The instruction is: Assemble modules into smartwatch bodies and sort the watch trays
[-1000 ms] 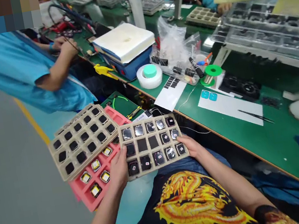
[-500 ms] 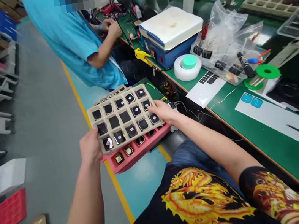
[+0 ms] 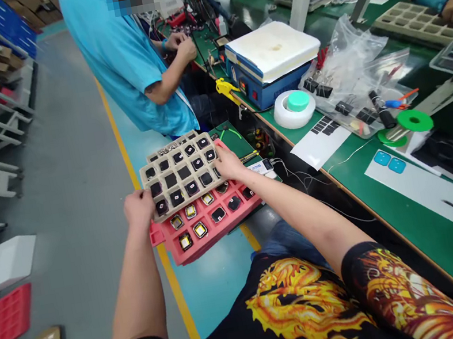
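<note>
Beige tray [image 3: 181, 171] over pink tray [image 3: 213, 243], L hand [image 3: 139, 208], R hand [image 3: 228, 163] pinch-tight on opp. edges; floor [image 3: 79, 178] beyond.

Head-worn camera looks forward-down, close over the workbench [image 3: 415, 224].

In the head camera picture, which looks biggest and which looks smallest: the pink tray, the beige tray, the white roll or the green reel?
1. pink tray (partly hidden under the beige one, so first place is unsure)
2. beige tray
3. white roll
4. green reel
</note>
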A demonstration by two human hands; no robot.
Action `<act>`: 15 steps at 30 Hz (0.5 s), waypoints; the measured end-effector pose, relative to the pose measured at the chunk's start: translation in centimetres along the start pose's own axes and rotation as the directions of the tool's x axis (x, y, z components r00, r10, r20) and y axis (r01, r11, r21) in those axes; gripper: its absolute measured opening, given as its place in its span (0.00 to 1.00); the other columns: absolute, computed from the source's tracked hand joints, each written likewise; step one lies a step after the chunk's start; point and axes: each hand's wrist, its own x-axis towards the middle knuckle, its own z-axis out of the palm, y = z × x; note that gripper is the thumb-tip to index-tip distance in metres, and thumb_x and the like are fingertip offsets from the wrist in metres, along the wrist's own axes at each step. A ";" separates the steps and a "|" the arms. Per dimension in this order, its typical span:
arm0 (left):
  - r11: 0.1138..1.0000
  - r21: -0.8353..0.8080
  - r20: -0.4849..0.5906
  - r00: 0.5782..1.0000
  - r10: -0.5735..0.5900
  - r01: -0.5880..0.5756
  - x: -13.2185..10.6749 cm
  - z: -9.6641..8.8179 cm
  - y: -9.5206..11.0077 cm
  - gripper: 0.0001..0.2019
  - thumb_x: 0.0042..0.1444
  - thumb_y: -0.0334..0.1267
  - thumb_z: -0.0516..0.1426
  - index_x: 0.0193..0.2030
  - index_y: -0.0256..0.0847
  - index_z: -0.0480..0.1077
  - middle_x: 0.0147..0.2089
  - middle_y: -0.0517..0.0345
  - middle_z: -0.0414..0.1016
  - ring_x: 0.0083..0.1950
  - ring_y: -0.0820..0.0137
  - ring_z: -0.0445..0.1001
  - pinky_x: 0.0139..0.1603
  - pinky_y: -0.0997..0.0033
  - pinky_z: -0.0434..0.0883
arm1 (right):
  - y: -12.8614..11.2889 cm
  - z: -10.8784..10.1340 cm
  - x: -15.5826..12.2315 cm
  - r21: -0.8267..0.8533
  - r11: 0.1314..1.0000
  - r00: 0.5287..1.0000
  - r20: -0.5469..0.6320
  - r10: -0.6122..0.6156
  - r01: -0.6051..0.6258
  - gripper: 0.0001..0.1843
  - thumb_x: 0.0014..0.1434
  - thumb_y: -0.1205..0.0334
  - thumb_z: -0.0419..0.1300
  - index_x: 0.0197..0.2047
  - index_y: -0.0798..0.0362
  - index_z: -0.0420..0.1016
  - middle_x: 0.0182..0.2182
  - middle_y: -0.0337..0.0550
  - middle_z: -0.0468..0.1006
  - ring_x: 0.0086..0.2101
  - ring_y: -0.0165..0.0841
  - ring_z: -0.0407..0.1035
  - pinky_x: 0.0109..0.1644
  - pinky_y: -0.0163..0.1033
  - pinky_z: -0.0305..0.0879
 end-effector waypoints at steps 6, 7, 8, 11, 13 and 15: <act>0.998 0.062 0.006 1.000 -0.010 0.010 0.1 0.6 0.3 0.18 0.70 0.42 0.57 0.52 0.33 0.85 0.54 0.29 0.85 0.59 0.39 0.82 0.62 0.45 0.76 | 0.2 0.9 -0.1 0.121 0.993 0.998 -0.058 0.013 -0.006 0.33 0.67 0.75 0.47 0.72 0.57 0.70 0.67 0.56 0.79 0.66 0.45 0.73 0.74 0.54 0.70; 0.998 0.062 0.006 1.000 -0.009 0.009 0.1 0.6 0.3 0.18 0.70 0.42 0.58 0.52 0.34 0.86 0.53 0.30 0.85 0.59 0.39 0.82 0.62 0.46 0.76 | 0.2 1.1 0.0 0.123 0.992 0.997 -0.065 0.030 -0.022 0.32 0.67 0.76 0.46 0.71 0.58 0.71 0.67 0.57 0.80 0.66 0.46 0.74 0.74 0.53 0.70; 0.998 0.061 0.003 1.000 -0.007 0.007 0.2 0.6 0.3 0.18 0.70 0.42 0.58 0.52 0.34 0.86 0.54 0.30 0.86 0.59 0.40 0.82 0.61 0.46 0.76 | 0.2 1.2 0.1 0.123 0.992 0.997 -0.070 0.044 -0.035 0.32 0.68 0.76 0.46 0.71 0.58 0.71 0.66 0.58 0.80 0.65 0.46 0.74 0.74 0.53 0.69; 0.999 0.053 -0.016 1.000 -0.004 0.005 0.3 0.8 0.1 0.19 0.71 0.43 0.57 0.54 0.34 0.85 0.55 0.30 0.86 0.59 0.41 0.82 0.60 0.49 0.76 | 0.3 1.4 0.2 0.127 0.991 0.996 -0.080 0.043 -0.033 0.31 0.69 0.75 0.45 0.72 0.58 0.70 0.67 0.58 0.79 0.66 0.46 0.74 0.75 0.53 0.68; 0.999 0.038 -0.028 1.000 -0.004 0.005 0.2 1.0 -0.1 0.21 0.72 0.44 0.55 0.57 0.34 0.85 0.57 0.32 0.86 0.59 0.44 0.82 0.60 0.51 0.76 | 0.5 1.3 -0.1 0.133 0.991 0.996 -0.077 0.034 -0.023 0.30 0.71 0.73 0.46 0.72 0.56 0.70 0.67 0.55 0.80 0.65 0.46 0.74 0.74 0.53 0.69; 1.000 0.014 -0.027 1.000 -0.002 0.003 0.1 1.3 -0.3 0.22 0.73 0.45 0.54 0.60 0.34 0.83 0.58 0.34 0.86 0.59 0.47 0.82 0.60 0.54 0.76 | 0.8 1.2 -0.5 0.126 0.991 0.997 -0.061 0.052 -0.044 0.27 0.73 0.69 0.48 0.72 0.55 0.70 0.65 0.54 0.81 0.63 0.48 0.76 0.72 0.55 0.72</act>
